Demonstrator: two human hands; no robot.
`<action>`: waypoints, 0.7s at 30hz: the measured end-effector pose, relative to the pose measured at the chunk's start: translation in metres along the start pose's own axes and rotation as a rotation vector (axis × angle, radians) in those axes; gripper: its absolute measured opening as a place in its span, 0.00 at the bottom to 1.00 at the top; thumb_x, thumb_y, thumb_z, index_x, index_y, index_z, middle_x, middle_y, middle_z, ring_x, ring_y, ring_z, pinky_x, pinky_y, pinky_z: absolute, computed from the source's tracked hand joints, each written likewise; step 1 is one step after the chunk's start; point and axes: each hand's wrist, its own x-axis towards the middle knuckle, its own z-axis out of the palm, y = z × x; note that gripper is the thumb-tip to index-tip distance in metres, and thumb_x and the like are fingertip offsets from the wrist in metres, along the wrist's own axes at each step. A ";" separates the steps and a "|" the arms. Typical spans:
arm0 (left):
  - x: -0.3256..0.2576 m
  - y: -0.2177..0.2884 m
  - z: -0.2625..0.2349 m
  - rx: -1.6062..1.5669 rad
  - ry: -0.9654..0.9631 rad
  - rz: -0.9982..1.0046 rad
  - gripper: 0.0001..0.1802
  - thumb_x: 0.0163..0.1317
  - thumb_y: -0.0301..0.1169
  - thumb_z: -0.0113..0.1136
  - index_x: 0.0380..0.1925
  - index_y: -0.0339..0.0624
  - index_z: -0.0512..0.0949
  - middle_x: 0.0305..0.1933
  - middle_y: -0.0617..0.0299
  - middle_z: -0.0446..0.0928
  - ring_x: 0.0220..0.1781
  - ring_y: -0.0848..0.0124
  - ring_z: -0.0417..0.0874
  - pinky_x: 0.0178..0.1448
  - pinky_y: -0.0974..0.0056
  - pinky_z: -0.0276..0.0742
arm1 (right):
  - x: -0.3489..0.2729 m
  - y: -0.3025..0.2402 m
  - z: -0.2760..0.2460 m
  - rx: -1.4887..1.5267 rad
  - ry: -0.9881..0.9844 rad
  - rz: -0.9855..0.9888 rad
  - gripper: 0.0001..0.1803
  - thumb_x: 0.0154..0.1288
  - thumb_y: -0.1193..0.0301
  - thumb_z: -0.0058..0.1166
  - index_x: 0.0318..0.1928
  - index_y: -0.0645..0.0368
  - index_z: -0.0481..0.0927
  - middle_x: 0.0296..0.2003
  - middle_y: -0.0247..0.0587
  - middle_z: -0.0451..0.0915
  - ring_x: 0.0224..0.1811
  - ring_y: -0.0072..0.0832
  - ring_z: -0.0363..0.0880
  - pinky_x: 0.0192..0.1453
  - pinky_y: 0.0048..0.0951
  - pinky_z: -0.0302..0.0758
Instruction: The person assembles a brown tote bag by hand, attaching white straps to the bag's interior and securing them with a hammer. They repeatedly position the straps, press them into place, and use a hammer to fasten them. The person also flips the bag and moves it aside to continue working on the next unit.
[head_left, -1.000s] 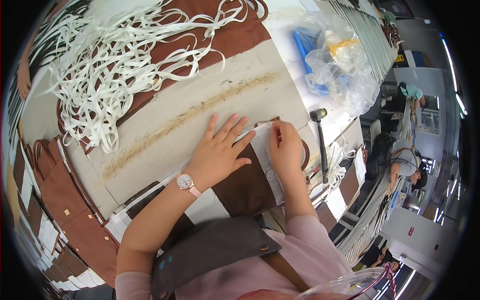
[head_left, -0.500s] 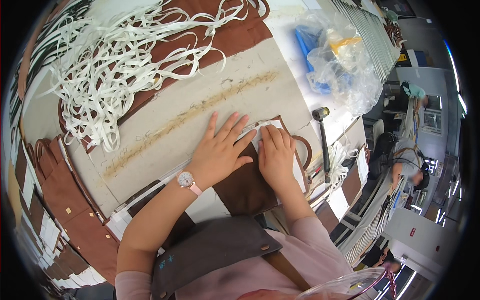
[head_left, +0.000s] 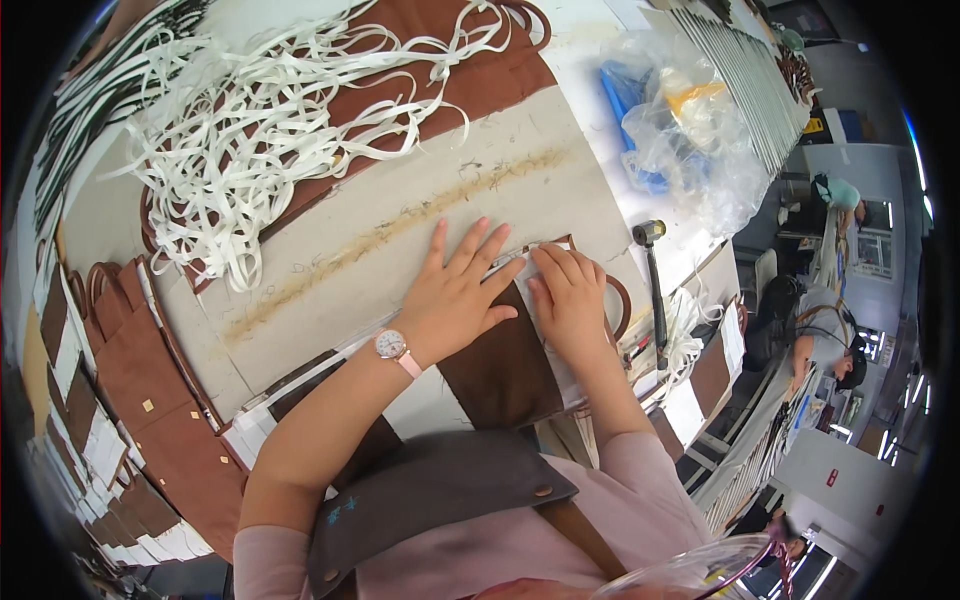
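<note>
My left hand [head_left: 455, 295] lies flat with fingers spread on a dark brown leather piece [head_left: 505, 365] that rests on a grey work board [head_left: 400, 235]. A pink-strapped watch sits on that wrist. My right hand [head_left: 570, 300] presses down beside it, fingers together, on the white-edged part of the same piece. A brown loop handle [head_left: 620, 305] curves out from under my right hand. Neither hand grips anything.
A heap of white strips [head_left: 250, 130] covers the back left. A hammer [head_left: 655, 285] lies right of my right hand. A clear plastic bag [head_left: 690, 130] with blue and yellow items sits at the back right. Brown leather pieces [head_left: 150, 390] stack at left. People work at far right.
My right hand has gone from pinching the piece's edge to pressing flat on it, sliding slightly toward me. My left hand has stayed spread in place.
</note>
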 end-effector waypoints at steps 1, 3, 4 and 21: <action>-0.001 0.001 0.000 0.008 -0.004 0.000 0.37 0.62 0.57 0.59 0.69 0.57 0.68 0.79 0.54 0.55 0.81 0.53 0.51 0.78 0.32 0.41 | -0.002 0.000 0.000 0.025 0.008 0.004 0.25 0.64 0.67 0.59 0.61 0.56 0.76 0.59 0.41 0.75 0.61 0.42 0.71 0.65 0.47 0.62; -0.010 0.002 0.001 -0.001 0.028 -0.018 0.38 0.62 0.57 0.60 0.70 0.57 0.68 0.79 0.54 0.55 0.81 0.53 0.51 0.78 0.32 0.41 | -0.007 -0.001 0.001 0.014 0.027 -0.002 0.24 0.64 0.66 0.59 0.61 0.54 0.76 0.59 0.41 0.75 0.62 0.43 0.70 0.67 0.49 0.61; -0.017 0.004 0.001 -0.004 0.042 -0.031 0.38 0.62 0.57 0.60 0.70 0.57 0.68 0.79 0.54 0.55 0.81 0.53 0.51 0.78 0.32 0.42 | -0.010 -0.003 0.002 -0.022 0.037 -0.011 0.23 0.65 0.66 0.59 0.60 0.53 0.77 0.59 0.41 0.75 0.63 0.44 0.70 0.68 0.51 0.61; -0.104 0.012 0.000 0.076 0.087 -0.150 0.42 0.66 0.56 0.56 0.73 0.44 0.61 0.79 0.55 0.56 0.82 0.57 0.51 0.81 0.41 0.41 | -0.012 -0.010 0.032 0.280 0.037 -0.012 0.21 0.69 0.66 0.55 0.59 0.61 0.78 0.62 0.50 0.73 0.65 0.49 0.69 0.74 0.56 0.56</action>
